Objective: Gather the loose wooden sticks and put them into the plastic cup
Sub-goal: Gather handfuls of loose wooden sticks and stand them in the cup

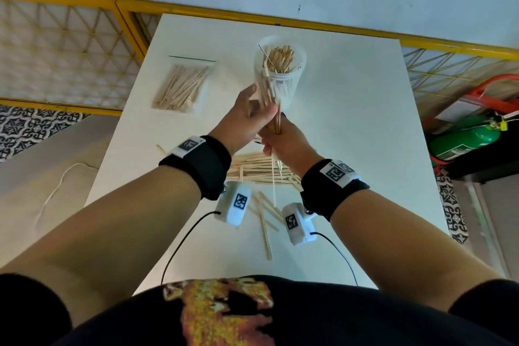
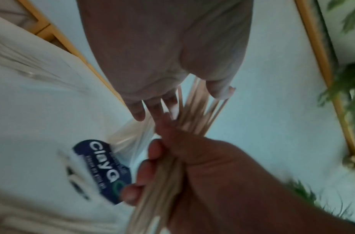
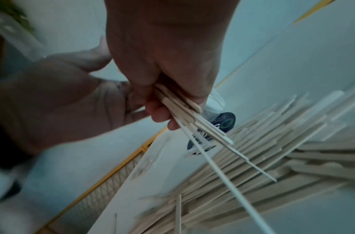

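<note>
My right hand grips a bundle of thin wooden sticks upright above the white table. My left hand is just above it, fingers straight, with thumb and fingers against the bundle's upper ends. Right behind both hands stands the clear plastic cup, upright and holding many sticks. A pile of loose sticks lies on the table under my wrists, and a few more sticks lie nearer my body.
A clear bag of sticks lies at the table's back left. A clear packet with a blue label lies by the pile. A yellow lattice fence runs behind the table. A green cylinder lies off the right edge.
</note>
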